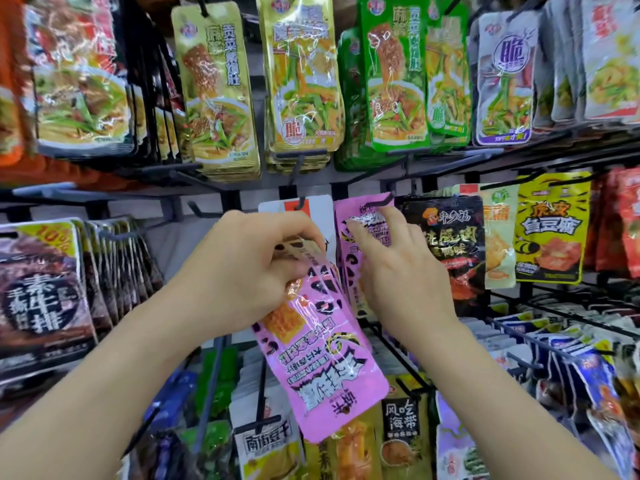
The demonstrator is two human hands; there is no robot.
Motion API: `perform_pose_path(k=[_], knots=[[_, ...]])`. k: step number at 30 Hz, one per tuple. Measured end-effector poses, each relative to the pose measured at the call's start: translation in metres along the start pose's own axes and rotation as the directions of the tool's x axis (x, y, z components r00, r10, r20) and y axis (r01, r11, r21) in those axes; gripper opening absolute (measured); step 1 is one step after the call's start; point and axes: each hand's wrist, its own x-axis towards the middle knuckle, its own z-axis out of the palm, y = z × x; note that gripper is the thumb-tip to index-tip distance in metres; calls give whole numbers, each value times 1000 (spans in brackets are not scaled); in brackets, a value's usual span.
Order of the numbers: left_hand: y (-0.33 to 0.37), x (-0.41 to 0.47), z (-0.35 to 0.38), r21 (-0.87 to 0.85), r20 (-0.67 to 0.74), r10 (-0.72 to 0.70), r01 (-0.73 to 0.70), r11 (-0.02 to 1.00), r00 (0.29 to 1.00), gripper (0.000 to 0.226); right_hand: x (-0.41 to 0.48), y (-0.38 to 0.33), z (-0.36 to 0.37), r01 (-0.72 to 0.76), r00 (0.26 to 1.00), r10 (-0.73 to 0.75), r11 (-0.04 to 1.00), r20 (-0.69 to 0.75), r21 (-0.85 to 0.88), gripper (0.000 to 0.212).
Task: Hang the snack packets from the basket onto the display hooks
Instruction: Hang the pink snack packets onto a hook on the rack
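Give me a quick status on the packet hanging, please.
Left hand grips a bunch of pink packets. Right hand touches hung packet at its hook. Nothing blocking.

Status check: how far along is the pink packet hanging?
Done: a pink packet hangs on the hook. In hand: the right hand touches its top, while the left hand grips a stack of pink packets. Left: that stack; the basket is out of view, so any more is unknown.
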Motion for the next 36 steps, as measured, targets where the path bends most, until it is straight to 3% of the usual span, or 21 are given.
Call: perform_pose_path(k=[13, 15, 17, 18, 19, 20, 21, 22, 24, 27, 30, 33, 36], knots=[[0, -4, 3, -99, -5, 70, -70, 993, 998, 27, 16, -8, 6, -41, 996, 47, 996, 73, -82, 68], [-1, -5, 4, -100, -27, 57, -60, 993, 998, 32, 16, -5, 3, -14, 991, 19, 999, 130, -36, 67], [-2, -6, 3, -115, -57, 31, -37, 993, 998, 34, 11, 1, -12, -33, 990, 3, 976, 141, 213, 50], [-2, -6, 3, -118, -69, 34, -42, 992, 997, 32, 5, 3, -24, -96, 986, 27, 896, 162, 433, 36], [-1, -6, 2, -117, -84, 41, -50, 992, 996, 31, -2, 3, -39, -174, 972, 18, 729, 236, 662, 26], [0, -7, 3, -129, -102, 33, -46, 991, 994, 32, -9, 1, -55, -265, 943, -50, 492, 330, 830, 24], [1, -7, 3, -159, -120, 9, -28, 987, 993, 34, -16, -2, -68, -353, 899, -158, 292, 409, 889, 23], [2, -7, 4, -201, -136, -19, -9, 980, 991, 36, -23, -3, -74, -410, 856, -259, 187, 448, 893, 22], [3, -5, 7, -273, -184, -71, 19, 962, 980, 40, -33, -1, -74, -455, 795, -376, 149, 476, 878, 33], [2, -5, 6, -284, -293, -130, 44, 958, 947, 48, -39, 8, -69, -467, 755, -392, 240, 525, 851, 55], [-2, -10, 4, -283, -400, -192, 78, 956, 896, 43, -42, 16, -69, -456, 793, -320, 253, 518, 853, 57], [-9, -18, 7, -359, -445, -293, 131, 924, 847, 34, -42, 17, -63, -445, 892, -76, 40, 446, 895, 40], [-14, -26, 11, -494, -376, -416, 201, 846, 828, 31, -42, 12, -54, -439, 879, 130, -159, 459, 885, 33]])
